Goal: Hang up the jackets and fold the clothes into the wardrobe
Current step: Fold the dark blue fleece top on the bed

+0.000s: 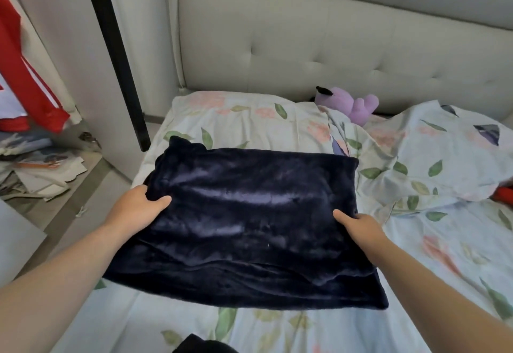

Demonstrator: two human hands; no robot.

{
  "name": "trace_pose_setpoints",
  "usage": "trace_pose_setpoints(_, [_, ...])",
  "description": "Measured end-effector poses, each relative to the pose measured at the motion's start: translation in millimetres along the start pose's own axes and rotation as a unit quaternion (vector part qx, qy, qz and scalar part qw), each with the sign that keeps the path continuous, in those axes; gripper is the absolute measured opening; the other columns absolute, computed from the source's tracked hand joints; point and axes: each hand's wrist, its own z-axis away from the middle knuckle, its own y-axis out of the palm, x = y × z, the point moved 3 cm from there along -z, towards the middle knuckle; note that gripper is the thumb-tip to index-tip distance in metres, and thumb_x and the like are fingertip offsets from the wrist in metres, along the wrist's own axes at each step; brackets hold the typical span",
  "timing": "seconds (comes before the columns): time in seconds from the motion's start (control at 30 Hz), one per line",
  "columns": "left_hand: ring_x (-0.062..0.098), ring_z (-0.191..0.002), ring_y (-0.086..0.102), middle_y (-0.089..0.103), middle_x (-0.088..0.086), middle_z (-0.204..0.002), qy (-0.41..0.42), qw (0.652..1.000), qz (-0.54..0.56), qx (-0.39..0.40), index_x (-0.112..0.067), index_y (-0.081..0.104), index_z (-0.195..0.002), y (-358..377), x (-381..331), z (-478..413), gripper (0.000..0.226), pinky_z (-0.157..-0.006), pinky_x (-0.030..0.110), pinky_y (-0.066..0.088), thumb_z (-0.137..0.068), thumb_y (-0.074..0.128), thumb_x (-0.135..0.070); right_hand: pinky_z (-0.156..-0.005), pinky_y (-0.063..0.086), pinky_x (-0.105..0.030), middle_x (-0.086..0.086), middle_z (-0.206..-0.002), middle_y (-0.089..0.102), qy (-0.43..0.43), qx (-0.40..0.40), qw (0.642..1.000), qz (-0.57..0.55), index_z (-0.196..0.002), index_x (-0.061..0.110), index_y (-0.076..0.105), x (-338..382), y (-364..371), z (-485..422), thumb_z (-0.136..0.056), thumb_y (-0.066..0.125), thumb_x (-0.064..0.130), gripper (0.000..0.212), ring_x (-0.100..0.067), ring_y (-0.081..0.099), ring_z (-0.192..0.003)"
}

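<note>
A folded dark navy fleece garment (249, 214) lies across the floral bed sheet (416, 255) in the middle of the view. My left hand (136, 205) grips its left edge, thumb on top and fingers tucked under the fabric. My right hand (358, 225) grips the right edge the same way, thumb lying on the fleece. At the far left the open wardrobe shows a hanging red and white jacket (25, 86).
A padded headboard (333, 41) runs behind the bed, with a floral pillow (236, 114) and a purple plush toy (352, 102) in front of it. Folded clothes (36, 164) are piled low in the wardrobe. Another dark garment (202, 345) shows at the bottom edge.
</note>
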Motion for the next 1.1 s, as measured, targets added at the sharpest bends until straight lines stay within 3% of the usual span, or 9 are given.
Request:
trace_pose_setpoints(0.17, [0.033, -0.092, 0.072, 0.076, 0.009, -0.101, -0.101, 0.971, 0.176, 0.126, -0.017, 0.067, -0.113, -4, 9, 0, 0.038, -0.089, 0.045, 0.055, -0.083, 0.077, -0.038, -0.086, 0.059, -0.047, -0.012, -0.099, 0.077, 0.04, 0.123, 0.984, -0.122, -0.113, 0.011, 0.069, -4, -5, 7, -0.085, 0.077, 0.034, 0.037, -0.033, 0.074, -0.091])
trace_pose_setpoints(0.33, [0.039, -0.101, 0.069, 0.073, 0.02, -0.109, -0.159, 0.93, 0.295, 0.151, -0.007, 0.065, -0.122, -11, 3, 9, 0.034, -0.093, 0.053, 0.053, -0.089, 0.066, -0.017, -0.086, 0.057, -0.046, -0.018, -0.113, 0.073, 0.092, 0.211, 0.948, -0.221, -0.124, 0.005, 0.064, -3, -12, 26, -0.092, 0.061, 0.012, 0.032, -0.037, 0.07, -0.104])
trace_pose_setpoints(0.47, [0.039, -0.112, 0.063, 0.07, 0.021, -0.116, -0.173, 0.901, 0.361, 0.167, -0.005, 0.067, -0.118, -30, 3, 28, 0.032, -0.101, 0.05, 0.047, -0.089, 0.061, -0.017, -0.072, 0.06, -0.045, -0.023, -0.11, 0.071, 0.107, 0.219, 0.919, -0.31, -0.114, -0.001, 0.066, -13, -28, 37, -0.089, 0.06, 0.012, 0.029, -0.038, 0.071, -0.092])
trace_pose_setpoints(0.6, [0.042, -0.097, 0.069, 0.074, 0.021, -0.102, -0.139, 0.953, 0.242, 0.117, -0.011, 0.066, -0.116, -26, 29, 45, 0.026, -0.092, 0.052, 0.052, -0.09, 0.065, -0.007, -0.086, 0.058, -0.047, -0.019, -0.098, 0.075, 0.02, 0.14, 0.977, -0.163, -0.112, 0.002, 0.066, -40, -17, 38, -0.086, 0.064, 0.002, 0.026, -0.037, 0.072, -0.092])
trace_pose_setpoints(0.67, [0.039, -0.092, 0.07, 0.075, 0.018, -0.097, -0.135, 0.968, 0.186, 0.096, -0.011, 0.066, -0.115, -18, 39, 52, 0.026, -0.086, 0.05, 0.055, -0.089, 0.067, -0.007, -0.093, 0.055, -0.05, -0.01, -0.096, 0.077, -0.01, 0.126, 0.987, -0.099, -0.111, 0.009, 0.069, -47, -9, 39, -0.083, 0.071, 0.008, 0.027, -0.033, 0.073, -0.093])
trace_pose_setpoints(0.8, [0.038, -0.087, 0.07, 0.075, 0.016, -0.092, -0.145, 0.975, 0.13, 0.103, -0.01, 0.069, -0.105, -17, 26, 53, 0.018, -0.085, 0.047, 0.055, -0.087, 0.069, -0.014, -0.096, 0.053, -0.047, -0.007, -0.105, 0.077, 0.001, 0.175, 0.976, -0.129, -0.115, 0.016, 0.07, -29, -8, 35, -0.088, 0.071, 0.029, 0.03, -0.029, 0.073, -0.097])
trace_pose_setpoints(0.9, [0.033, -0.082, 0.07, 0.075, 0.011, -0.088, -0.098, 0.985, 0.127, 0.059, -0.013, 0.071, -0.1, -19, 5, 40, 0.019, -0.076, 0.039, 0.056, -0.086, 0.071, -0.026, -0.093, 0.056, -0.045, -0.007, -0.101, 0.076, -0.026, 0.103, 0.988, -0.109, -0.113, 0.012, 0.07, -9, -10, 18, -0.087, 0.071, 0.04, 0.038, -0.029, 0.074, -0.092])
trace_pose_setpoints(1.0, [0.017, -0.079, 0.066, 0.071, 0.0, -0.089, -0.007, 0.996, 0.091, 0.008, -0.016, 0.07, -0.1, -22, -22, 16, 0.024, -0.061, 0.029, 0.045, -0.089, 0.07, -0.037, -0.088, 0.056, -0.042, -0.004, -0.101, 0.074, -0.068, 0.037, 0.995, -0.055, -0.11, 0.017, 0.07, 20, -6, 2, -0.087, 0.069, 0.044, 0.035, -0.025, 0.071, -0.091])
trace_pose_setpoints(1.1, [0.018, -0.081, 0.068, 0.072, 0.002, -0.093, -0.004, 0.989, 0.144, 0.043, -0.014, 0.068, -0.104, -15, -45, -13, 0.026, -0.059, 0.028, 0.046, -0.09, 0.07, -0.036, -0.082, 0.057, -0.039, -0.009, -0.103, 0.075, -0.035, 0.056, 0.982, -0.179, -0.116, 0.012, 0.069, 46, -2, -23, -0.09, 0.067, 0.042, 0.039, -0.027, 0.072, -0.094])
